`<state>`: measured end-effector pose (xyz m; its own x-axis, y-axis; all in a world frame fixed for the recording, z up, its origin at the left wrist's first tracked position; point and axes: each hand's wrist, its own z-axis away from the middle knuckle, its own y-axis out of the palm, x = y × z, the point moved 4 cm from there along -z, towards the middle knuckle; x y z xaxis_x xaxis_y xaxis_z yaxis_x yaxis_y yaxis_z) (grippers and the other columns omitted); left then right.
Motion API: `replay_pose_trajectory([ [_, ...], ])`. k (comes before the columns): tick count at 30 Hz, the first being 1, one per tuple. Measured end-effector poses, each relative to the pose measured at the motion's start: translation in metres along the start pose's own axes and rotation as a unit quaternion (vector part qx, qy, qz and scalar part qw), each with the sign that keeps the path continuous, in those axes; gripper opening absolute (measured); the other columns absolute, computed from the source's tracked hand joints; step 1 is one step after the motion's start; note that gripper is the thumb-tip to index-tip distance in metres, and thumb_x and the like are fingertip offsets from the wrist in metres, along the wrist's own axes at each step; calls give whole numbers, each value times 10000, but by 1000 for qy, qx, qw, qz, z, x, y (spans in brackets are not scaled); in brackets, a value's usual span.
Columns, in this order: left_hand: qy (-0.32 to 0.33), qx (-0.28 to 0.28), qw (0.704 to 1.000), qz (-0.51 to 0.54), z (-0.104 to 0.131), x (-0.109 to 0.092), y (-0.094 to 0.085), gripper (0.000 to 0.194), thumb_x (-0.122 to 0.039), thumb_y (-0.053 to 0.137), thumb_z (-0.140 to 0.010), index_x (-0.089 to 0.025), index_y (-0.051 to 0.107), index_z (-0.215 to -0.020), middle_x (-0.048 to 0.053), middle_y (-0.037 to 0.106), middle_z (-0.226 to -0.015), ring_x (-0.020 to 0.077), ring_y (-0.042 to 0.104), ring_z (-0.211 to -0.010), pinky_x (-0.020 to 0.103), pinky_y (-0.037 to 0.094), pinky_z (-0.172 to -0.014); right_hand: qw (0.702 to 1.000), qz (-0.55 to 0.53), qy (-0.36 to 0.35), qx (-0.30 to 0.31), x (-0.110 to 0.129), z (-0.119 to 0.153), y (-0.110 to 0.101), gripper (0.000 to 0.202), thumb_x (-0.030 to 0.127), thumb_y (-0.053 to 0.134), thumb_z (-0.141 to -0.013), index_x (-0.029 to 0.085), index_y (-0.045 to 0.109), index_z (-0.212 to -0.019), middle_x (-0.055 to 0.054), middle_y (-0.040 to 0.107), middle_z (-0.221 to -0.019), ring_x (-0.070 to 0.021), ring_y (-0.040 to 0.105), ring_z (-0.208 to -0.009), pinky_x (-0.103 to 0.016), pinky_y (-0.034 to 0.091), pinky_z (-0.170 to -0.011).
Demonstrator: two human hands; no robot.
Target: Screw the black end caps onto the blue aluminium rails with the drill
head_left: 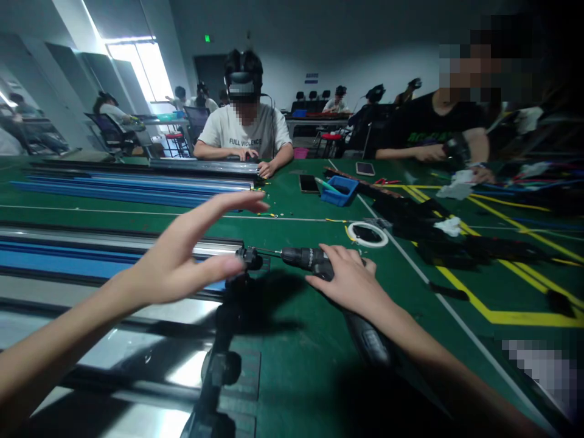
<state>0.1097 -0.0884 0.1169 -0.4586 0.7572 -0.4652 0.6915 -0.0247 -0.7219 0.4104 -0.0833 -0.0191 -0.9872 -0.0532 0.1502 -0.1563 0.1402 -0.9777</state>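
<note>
The right hand (353, 277) is closed over the power driver (303, 257), near centre toward six o'clock, with the bit (269, 252) pointing to nine o'clock at a black end fitting (252, 258). The left hand (168, 267) is spread wide, gripping nothing; whether its thumb touches the fitting, I can't quite tell. With the fitting ungripped, a sideways push could make the bit slip and nick that thumb.

matt black plastic-looking power drill (308, 258), smooth green tabletop (292, 365), glossy silver metal-looking panels (150, 356), smooth white ring (387, 238)
</note>
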Motion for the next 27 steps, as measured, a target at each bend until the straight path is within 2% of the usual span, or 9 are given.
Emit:
replay_pose_trajectory([
  [2,-35,48,998,-35,-4,34,22,586,-541,548,-995,-251,468,-1498,97,550,-1483,291,539,-1337,458,491,-1082,1000,5,3,12,0,0,1,830,658,588,-838,218,424,-1522,-180,511,-1500,-431,443,-1349,-751,309,-1045],
  [4,-71,79,989,-106,-2,77,43,565,-563,476,-1016,-193,517,-1441,136,585,-1436,311,556,-1310,472,468,-1083,999,5,11,30,0,0,1,890,682,594,-814,224,385,-1548,-183,459,-1549,-452,389,-1392,-794,308,-1023],
  [6,-97,116,974,-168,4,113,60,540,-549,392,-1044,-144,578,-1351,165,646,-1318,312,608,-1218,467,473,-1039,999,-2,16,50,0,0,0,916,690,593,-803,232,364,-1562,-184,424,-1576,-464,361,-1410,-772,386,-969],
  [8,-106,154,959,-214,11,133,70,514,-537,330,-1060,-163,643,-1218,141,703,-1145,291,656,-1083,437,490,-954,998,-6,17,61,1,1,-1,902,669,584,-812,232,355,-1568,-185,417,-1580,-462,366,-1403,-720,452,-920],
  [11,-103,172,943,-264,16,137,73,515,-519,266,-1073,-183,655,-1115,109,706,-995,267,661,-961,404,476,-867,998,0,19,52,2,2,-3,820,570,557,-842,223,368,-1560,-178,444,-1560,-442,401,-1368,-686,470,-900],
  [15,-99,170,938,-285,16,130,71,502,-501,254,-1077,-182,640,-1117,103,697,-981,264,650,-958,396,455,-851,999,-4,20,40,2,3,-3,750,437,525,-835,209,406,-1540,-180,477,-1530,-437,430,-1321,-673,467,-878],
  [27,-114,171,938,-280,16,133,73,459,-474,279,-1073,-191,640,-1080,104,687,-976,278,636,-949,415,448,-857,998,5,32,52,4,2,-5,739,408,514,-815,228,418,-1525,-168,483,-1535,-425,439,-1327,-618,474,-881],
])
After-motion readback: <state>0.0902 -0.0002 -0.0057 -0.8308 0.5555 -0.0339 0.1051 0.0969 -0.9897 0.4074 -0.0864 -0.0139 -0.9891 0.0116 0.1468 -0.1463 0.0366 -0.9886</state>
